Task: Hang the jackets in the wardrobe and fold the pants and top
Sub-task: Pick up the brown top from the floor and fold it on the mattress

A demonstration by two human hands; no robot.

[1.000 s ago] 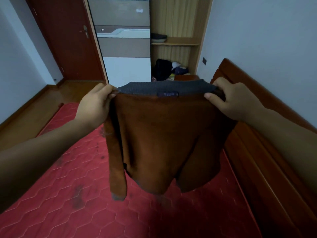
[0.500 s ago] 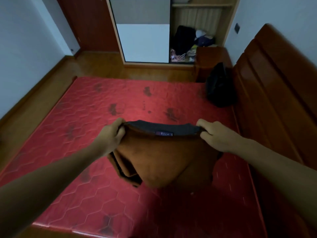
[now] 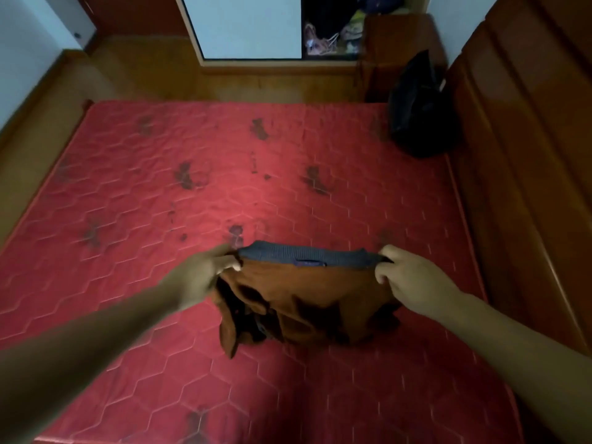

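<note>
Lowered since a second ago, from chest height down onto the red mattress (image 3: 288, 174), lower folds bunching. Head view: gripping the brown garment (image 3: 307, 296) by its grey ribbed band (image 3: 307, 256), left hand (image 3: 205, 277) and right hand (image 3: 413, 283) each clamped on an end, well apart. Seems soft, light, floppy; best held at band corners.
</note>
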